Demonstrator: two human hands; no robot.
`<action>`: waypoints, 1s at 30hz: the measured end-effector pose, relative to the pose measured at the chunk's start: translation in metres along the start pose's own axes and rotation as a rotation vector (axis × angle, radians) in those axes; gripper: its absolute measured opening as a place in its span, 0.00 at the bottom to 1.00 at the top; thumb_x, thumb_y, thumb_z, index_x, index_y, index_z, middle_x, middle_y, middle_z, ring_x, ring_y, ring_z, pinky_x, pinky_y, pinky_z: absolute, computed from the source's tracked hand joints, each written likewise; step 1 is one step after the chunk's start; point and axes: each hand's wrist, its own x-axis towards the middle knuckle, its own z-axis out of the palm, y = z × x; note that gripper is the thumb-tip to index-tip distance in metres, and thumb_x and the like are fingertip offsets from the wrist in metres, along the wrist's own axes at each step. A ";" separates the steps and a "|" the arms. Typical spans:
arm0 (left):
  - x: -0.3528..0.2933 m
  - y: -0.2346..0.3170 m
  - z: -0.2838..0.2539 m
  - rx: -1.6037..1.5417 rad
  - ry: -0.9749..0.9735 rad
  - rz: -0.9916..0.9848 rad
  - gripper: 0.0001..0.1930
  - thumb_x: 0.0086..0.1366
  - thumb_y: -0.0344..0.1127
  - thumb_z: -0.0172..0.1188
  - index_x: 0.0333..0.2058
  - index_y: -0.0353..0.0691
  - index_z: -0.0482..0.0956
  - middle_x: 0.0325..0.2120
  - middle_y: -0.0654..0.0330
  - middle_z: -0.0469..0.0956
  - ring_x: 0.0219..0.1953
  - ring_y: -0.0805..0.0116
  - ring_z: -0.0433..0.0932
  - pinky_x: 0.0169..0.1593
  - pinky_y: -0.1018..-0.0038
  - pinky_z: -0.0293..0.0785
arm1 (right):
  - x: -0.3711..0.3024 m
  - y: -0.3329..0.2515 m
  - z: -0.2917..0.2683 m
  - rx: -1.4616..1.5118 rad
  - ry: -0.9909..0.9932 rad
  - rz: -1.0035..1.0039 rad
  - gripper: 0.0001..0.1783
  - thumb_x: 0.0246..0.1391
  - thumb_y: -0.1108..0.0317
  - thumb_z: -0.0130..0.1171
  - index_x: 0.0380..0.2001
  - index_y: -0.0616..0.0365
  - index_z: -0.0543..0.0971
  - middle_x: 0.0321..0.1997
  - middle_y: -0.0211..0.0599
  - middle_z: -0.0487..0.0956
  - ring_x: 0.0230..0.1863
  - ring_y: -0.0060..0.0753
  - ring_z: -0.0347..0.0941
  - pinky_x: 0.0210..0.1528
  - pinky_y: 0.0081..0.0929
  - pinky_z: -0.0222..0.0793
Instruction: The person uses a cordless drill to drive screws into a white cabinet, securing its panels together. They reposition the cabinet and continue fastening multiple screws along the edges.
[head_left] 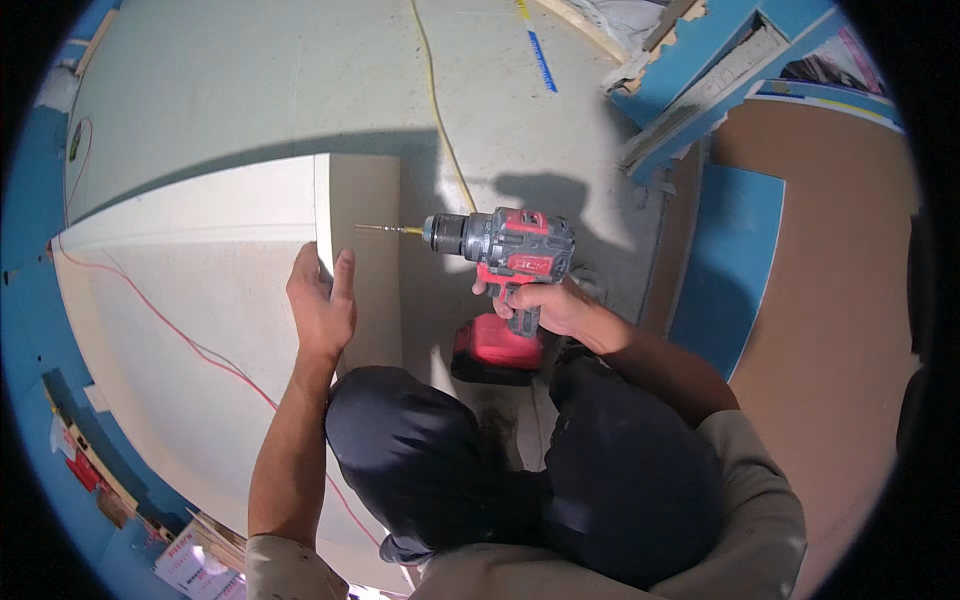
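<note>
Beside a flat white end panel, I'm seeing the right hand gripping a pistol-shaped cordless drill, slender bit pointing left; the left hand is clasping the panel's edge.

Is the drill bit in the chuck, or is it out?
In: the drill bit sticks straight out from the front of the chuck.

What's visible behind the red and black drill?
Gray floor shows beyond the drill, and a yellow cord meets its upper outline. Whatever lies behind the drill and right hand is covered, including any further cord.
</note>
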 end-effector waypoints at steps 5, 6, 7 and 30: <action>-0.003 -0.004 0.003 0.007 -0.013 -0.065 0.17 0.67 0.41 0.57 0.30 0.30 0.71 0.19 0.56 0.64 0.22 0.70 0.58 0.26 0.69 0.59 | 0.005 -0.001 0.013 -0.002 -0.002 0.006 0.25 0.43 0.76 0.58 0.50 0.61 0.73 0.43 0.43 0.78 0.29 0.25 0.71 0.33 0.25 0.70; -0.004 -0.001 0.004 -0.027 -0.004 -0.065 0.17 0.68 0.41 0.57 0.29 0.30 0.71 0.19 0.56 0.64 0.22 0.70 0.58 0.26 0.69 0.59 | 0.005 -0.001 0.013 0.004 0.009 0.012 0.25 0.43 0.77 0.57 0.49 0.62 0.74 0.43 0.43 0.79 0.29 0.23 0.71 0.33 0.24 0.69; -0.004 0.001 0.004 -0.061 0.004 -0.065 0.17 0.68 0.42 0.57 0.29 0.31 0.71 0.19 0.57 0.64 0.22 0.71 0.58 0.26 0.69 0.58 | 0.006 0.000 0.011 0.021 -0.004 0.002 0.25 0.43 0.77 0.57 0.49 0.61 0.74 0.43 0.43 0.79 0.29 0.23 0.71 0.33 0.24 0.70; 0.007 -0.016 0.017 -0.041 -0.082 -0.106 0.13 0.58 0.27 0.56 0.41 0.27 0.76 0.28 0.47 0.79 0.29 0.61 0.78 0.39 0.67 0.74 | 0.004 0.000 0.007 -0.078 0.000 0.039 0.21 0.43 0.80 0.60 0.45 0.59 0.75 0.35 0.30 0.76 0.34 0.20 0.69 0.37 0.21 0.67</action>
